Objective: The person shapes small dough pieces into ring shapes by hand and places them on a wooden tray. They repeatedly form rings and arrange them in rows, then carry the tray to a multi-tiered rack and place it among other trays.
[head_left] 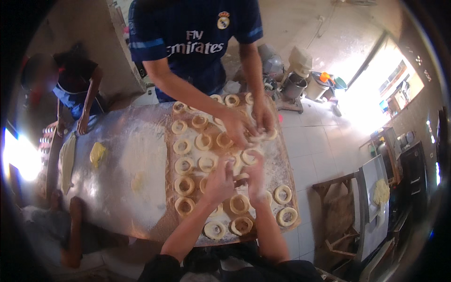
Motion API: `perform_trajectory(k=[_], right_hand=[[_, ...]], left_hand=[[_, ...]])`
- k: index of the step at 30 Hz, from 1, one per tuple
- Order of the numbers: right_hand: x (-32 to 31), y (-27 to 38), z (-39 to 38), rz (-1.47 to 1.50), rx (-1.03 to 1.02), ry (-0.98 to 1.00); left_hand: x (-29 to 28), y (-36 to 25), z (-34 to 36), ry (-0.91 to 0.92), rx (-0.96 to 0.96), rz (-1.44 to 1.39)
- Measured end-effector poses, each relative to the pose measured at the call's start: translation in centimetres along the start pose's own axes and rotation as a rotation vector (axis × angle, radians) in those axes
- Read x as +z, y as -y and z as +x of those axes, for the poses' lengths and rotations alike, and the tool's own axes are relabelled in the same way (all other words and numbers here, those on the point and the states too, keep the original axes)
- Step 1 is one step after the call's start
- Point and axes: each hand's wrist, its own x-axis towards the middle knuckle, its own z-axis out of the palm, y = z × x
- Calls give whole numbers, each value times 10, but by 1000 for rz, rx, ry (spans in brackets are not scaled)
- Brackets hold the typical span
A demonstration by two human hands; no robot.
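Note:
My left hand point(220, 184) and my right hand point(256, 181) face each other above a floured wooden board point(170, 188). Between them is a piece of dough point(241, 177), seemingly a ring, with fingers curled about it; much of it is hidden. Pale dough rings point(239, 204) lie in rows on the board, around and under my hands. Just past my right fingertips sits another ring point(249, 157). Across the board, a co-worker's two hands point(242, 129) work close together over the far right rings, near mine.
Left of the board stretches a flour-dusted metal table point(127, 188) with a yellow dough lump point(97, 154) and a long dough strip point(67, 160). Two other people are at its left end. Buckets point(319, 87) stand at the back right; a wooden stand point(336, 221) is on the right.

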Motion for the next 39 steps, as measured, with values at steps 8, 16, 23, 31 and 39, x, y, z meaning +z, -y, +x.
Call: perform_trajectory(k=[8,16,23,31,39], right_hand=[[-9,25,2,-250,111,-146],[-26,3,10,-973,-68,-347],[-17,5,-1,-1219,260,-263],[13,-15,8,-1537,174,-119],[199,-47,70,-1040,133,294]], left_hand=[[9,-8,1,-23,43,-63],[19,14,19,-128,-86,391],[2,24,-2,46,-18,711],[-17,32,-15,126,1,623],[-175,111,-82,-262,-253,298]])
